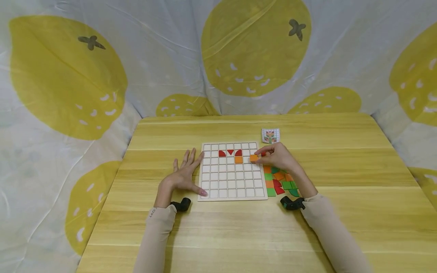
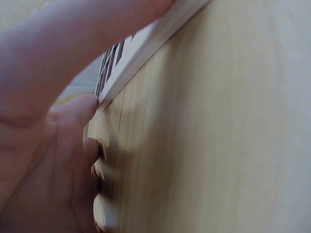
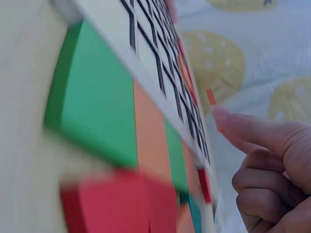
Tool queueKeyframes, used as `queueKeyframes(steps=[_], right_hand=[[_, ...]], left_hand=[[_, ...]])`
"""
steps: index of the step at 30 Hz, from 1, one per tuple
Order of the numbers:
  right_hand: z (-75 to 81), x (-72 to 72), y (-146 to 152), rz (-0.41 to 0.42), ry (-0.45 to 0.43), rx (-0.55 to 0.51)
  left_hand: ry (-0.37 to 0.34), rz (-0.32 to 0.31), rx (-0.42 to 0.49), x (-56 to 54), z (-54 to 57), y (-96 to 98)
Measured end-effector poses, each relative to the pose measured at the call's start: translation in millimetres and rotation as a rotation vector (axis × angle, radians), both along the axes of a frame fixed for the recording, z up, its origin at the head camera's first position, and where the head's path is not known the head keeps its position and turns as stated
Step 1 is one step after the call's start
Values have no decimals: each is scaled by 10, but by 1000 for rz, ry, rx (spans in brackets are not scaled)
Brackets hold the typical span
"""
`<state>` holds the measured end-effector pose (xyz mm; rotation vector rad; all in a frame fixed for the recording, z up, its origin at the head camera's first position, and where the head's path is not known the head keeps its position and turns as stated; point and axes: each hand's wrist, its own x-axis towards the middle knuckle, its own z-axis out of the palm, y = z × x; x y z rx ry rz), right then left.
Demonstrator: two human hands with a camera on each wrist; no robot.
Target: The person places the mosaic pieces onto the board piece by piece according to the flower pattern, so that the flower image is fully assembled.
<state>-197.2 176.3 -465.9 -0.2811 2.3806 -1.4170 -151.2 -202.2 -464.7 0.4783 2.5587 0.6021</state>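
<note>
A white gridded board (image 1: 227, 184) lies on the wooden table. My left hand (image 1: 182, 177) spreads along its left side, with the thumb at the near corner and the index finger farther up the edge. Between thumb and fingertips, my right hand (image 1: 279, 156) pinches an orange square tile (image 1: 253, 158) over the board's right columns. In the right wrist view that tile (image 3: 211, 96) shows edge-on, held off the board. In the upper rows sit a red quarter-circle tile (image 1: 222, 153), a red triangle (image 1: 230, 152) and another red quarter-circle (image 1: 238, 152). Directly below the latter is an orange square (image 1: 238, 160).
Loose green, orange, red and teal tiles (image 1: 279, 186) lie against the board's right side, partly beneath my right forearm. Beyond the board's far right corner lies a small pattern card (image 1: 271, 135). A lemon-print cloth (image 1: 170, 68) hangs behind the table.
</note>
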Motion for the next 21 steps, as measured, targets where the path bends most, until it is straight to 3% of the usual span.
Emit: queueKeyframes(steps=[10,21], right_hand=[[-13,-32,-580,34,37,8],[-82,-62,-731,10,23,-27]], left_hand=[[-4,-5,4,-3,3,29],[-3,6,10,3,0,-4]])
